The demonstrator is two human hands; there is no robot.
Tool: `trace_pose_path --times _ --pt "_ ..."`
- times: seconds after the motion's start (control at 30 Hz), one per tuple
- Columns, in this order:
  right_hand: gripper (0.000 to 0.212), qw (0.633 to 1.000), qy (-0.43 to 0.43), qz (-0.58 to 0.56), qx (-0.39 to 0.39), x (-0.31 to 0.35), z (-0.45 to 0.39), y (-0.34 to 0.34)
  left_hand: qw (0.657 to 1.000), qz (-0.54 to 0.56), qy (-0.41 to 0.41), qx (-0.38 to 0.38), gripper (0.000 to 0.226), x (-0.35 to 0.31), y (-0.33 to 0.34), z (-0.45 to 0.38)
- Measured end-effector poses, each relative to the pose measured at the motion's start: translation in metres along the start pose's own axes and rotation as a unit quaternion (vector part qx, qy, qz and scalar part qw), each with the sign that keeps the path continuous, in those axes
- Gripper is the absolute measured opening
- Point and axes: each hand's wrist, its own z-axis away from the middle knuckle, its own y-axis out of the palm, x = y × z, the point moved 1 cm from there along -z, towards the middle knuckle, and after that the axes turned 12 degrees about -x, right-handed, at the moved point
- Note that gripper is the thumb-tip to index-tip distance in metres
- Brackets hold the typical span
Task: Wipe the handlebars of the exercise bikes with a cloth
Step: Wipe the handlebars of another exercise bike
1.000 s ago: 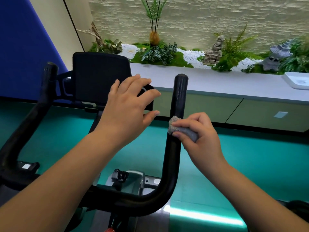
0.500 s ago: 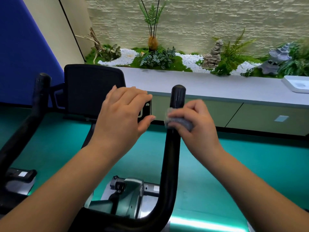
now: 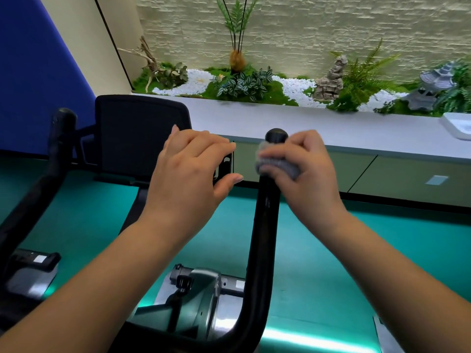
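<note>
The black exercise bike has two upright handlebar horns. My right hand [image 3: 304,171] grips a small grey cloth [image 3: 277,164] wrapped round the right handlebar [image 3: 265,225], just below its rounded top end. My left hand [image 3: 193,171] hovers with relaxed, straight fingers in front of the bike's black screen [image 3: 135,133], holding nothing; whether it touches the screen's edge I cannot tell. The left handlebar [image 3: 61,138] stands free at the far left.
A long grey counter [image 3: 356,133] with cabinet doors runs behind the bike, backed by a planter of ferns, white pebbles and stone ornaments. A white tray [image 3: 458,126] sits at its right end. The floor is teal, and the bike's silver frame [image 3: 204,301] lies below.
My right hand has slid the cloth up the right handlebar, from its middle to just under the tip. My left hand stayed by the screen. The view tilted slightly down.
</note>
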Motion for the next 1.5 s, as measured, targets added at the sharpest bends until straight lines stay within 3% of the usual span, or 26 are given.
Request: trace_pose_path --times 0.2,0.33,0.43,0.6,0.83,0.97,1.27,1.5 --pt "0.019 0.999 0.03 -0.014 -0.032 -0.003 -0.007 0.002 1.0 0.019 -0.012 -0.007 0.045 0.0 0.003 -0.001" --pt "0.017 1.0 -0.001 -0.013 0.004 -0.001 0.038 -0.002 0.999 0.033 -0.013 -0.003 0.047 0.001 0.003 -0.002" --pt "0.017 0.999 -0.045 0.016 0.018 -0.001 0.019 -0.002 0.999 0.036 -0.014 -0.001 0.048 0.001 0.002 -0.003" --pt "0.021 0.998 0.034 -0.017 -0.047 -0.004 -0.033 0.003 0.999 0.043 -0.015 0.0 0.048 0.001 0.002 -0.003" --pt "0.021 0.997 0.047 -0.037 -0.039 -0.002 0.027 0.004 0.999 0.045 -0.014 -0.001 0.05 0.001 0.003 -0.002" --pt "0.04 0.979 0.149 -0.097 -0.096 -0.001 -0.001 0.011 0.999 0.045 -0.014 0.002 0.05 0.0 0.003 -0.003" --pt "0.039 0.935 0.308 -0.144 -0.106 0.002 0.049 0.012 0.998 0.051 -0.02 0.0 0.047 -0.001 0.003 -0.002" --pt "0.032 0.896 0.37 -0.214 -0.118 -0.013 -0.002 0.018 0.999 0.048 -0.018 -0.002 0.047 -0.001 0.002 -0.002"
